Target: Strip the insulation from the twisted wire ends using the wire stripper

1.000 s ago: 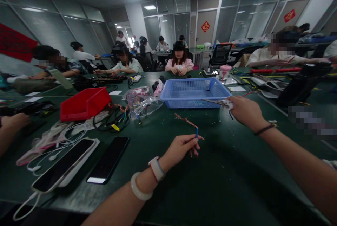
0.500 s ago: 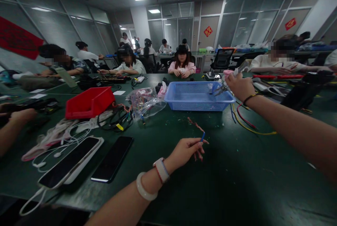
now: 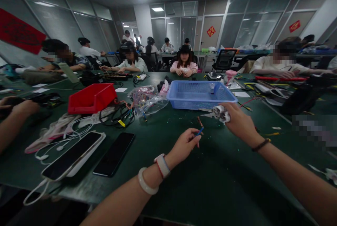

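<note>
My left hand (image 3: 187, 141) pinches a blue insulated wire (image 3: 200, 131) between thumb and fingers, above the dark green table. Bare twisted copper strands (image 3: 199, 120) stick up from the wire's far end. Closed round a silvery, pliers-like metal tool (image 3: 219, 113) is my right hand (image 3: 238, 122). The tool is blurred; its pointed end faces left, close to the copper but apart from it. Both hands are in front of a blue plastic basket (image 3: 200, 104).
Left of the basket are a clear plastic bag (image 3: 149, 101) of wires, a red bin (image 3: 91, 99), black cables (image 3: 107, 122) and white earphones (image 3: 71, 131). Two phones (image 3: 114, 154) lie nearer. Another person's hand (image 3: 25, 110) is at far left. Several people sit beyond.
My right hand has come down and left from beside the basket's right edge, bringing the pliers-like tool near the wire. My left hand has risen slightly, still holding the wire.
</note>
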A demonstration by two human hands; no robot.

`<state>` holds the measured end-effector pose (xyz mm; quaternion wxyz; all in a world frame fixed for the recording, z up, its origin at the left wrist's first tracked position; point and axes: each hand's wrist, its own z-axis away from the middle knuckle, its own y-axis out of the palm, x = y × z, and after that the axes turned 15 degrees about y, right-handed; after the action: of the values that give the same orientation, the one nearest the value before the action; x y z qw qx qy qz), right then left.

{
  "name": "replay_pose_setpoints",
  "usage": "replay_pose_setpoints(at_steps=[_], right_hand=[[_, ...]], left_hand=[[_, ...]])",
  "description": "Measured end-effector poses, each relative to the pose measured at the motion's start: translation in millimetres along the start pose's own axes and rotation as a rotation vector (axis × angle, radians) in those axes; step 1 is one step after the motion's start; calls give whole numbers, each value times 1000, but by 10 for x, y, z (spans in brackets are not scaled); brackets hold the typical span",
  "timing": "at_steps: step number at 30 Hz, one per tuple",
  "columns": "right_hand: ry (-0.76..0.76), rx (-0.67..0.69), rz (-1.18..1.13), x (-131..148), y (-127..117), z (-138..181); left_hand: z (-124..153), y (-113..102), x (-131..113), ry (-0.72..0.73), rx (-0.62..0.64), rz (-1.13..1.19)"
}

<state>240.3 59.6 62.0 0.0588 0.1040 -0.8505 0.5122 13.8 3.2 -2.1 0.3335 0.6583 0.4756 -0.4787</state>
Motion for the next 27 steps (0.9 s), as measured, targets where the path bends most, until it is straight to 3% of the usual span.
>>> replay_pose_setpoints(at_steps=[5,9,13,18,27], right_hand=[[-52,64,-287,63,77,466],[-165,201,-301,131,98,674],[-118,293,-328,218,122,763],[-86,292,-258,205,200,769],[92,166,32,-11,252,596]], left_hand=[[-45,-40,58,-3,-163,90],[-86,-72,91,-28,-359,319],[-116,-118,91,-98,-493,559],[-112,-169,20,-180,-484,678],[-56,-79,-37,-303,-311,784]])
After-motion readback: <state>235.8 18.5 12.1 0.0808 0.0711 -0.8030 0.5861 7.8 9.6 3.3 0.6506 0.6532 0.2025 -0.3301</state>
